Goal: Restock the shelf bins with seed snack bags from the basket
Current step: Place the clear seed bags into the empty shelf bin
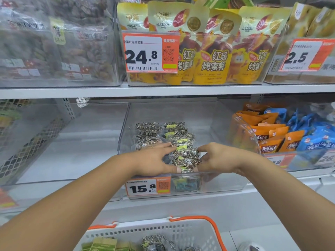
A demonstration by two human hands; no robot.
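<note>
Store aisle, white metal shelving with clear plastic bins lined up on it. Using the middle clear bin [224,180] on the lower shelf as the landmark: it holds a row of sunflower seed bags [174,137] stacked toward its left-centre, running front to back. Both hands are reaching over its front wall — the left hand [154,160] and the right hand [219,159] have fingers curled around the frontmost seed bag [185,159], pinching it from either side.

On the front of that bin, lower left, is an orange price tag [147,187] reading 15.8. Right of the bin is another bin with orange and blue snack packs [279,134]. Left of it, a clear bin [59,182] with a mesh panel beyond. Directly above, on the upper shelf [163,91], yellow sweet-potato pouches [212,51] behind a 24.8 tag.

Below the bin, nearest the camera, sits a white basket [152,230] with orange trim — more seed bags [154,241] inside.
</note>
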